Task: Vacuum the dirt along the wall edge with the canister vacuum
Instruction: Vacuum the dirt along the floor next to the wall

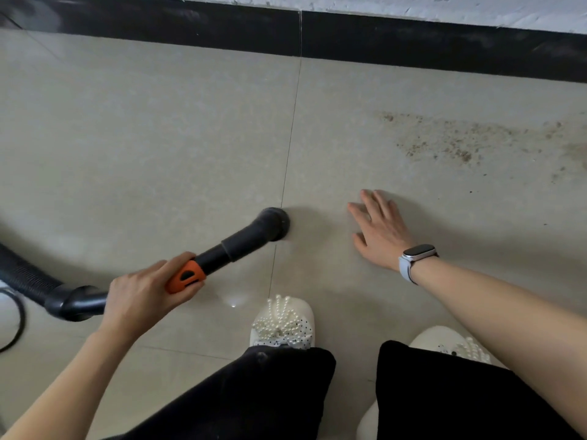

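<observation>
Black nozzle (273, 224) lies beyond left hand (149, 293).

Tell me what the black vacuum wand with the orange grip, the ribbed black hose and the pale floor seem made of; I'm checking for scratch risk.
The black vacuum wand with the orange grip: apparently hard plastic, matte, in moulded stepped sections. The ribbed black hose: likely flexible plastic, judging by its corrugations. The pale floor: probably glazed ceramic or stone tile, given its thin joints and glossy light reflection.
</observation>
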